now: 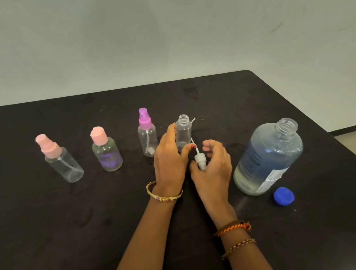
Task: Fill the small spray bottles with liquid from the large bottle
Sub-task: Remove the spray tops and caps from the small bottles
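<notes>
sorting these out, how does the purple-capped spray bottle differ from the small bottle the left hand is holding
The purple-capped spray bottle has its pump screwed on with the tube inside; the held small bottle has a bare open neck. The purple-capped one stands free, while the left hand holds the open one. The right hand holds a white pump. Both bottles are clear and upright.

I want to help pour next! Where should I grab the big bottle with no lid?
Grip the large bottle around its wide middle, coming from its right side. It stands upright and uncapped, so a low, steady hold seems safest. Its neck looks too narrow to control the weight, and the hands crowd its left.
</notes>
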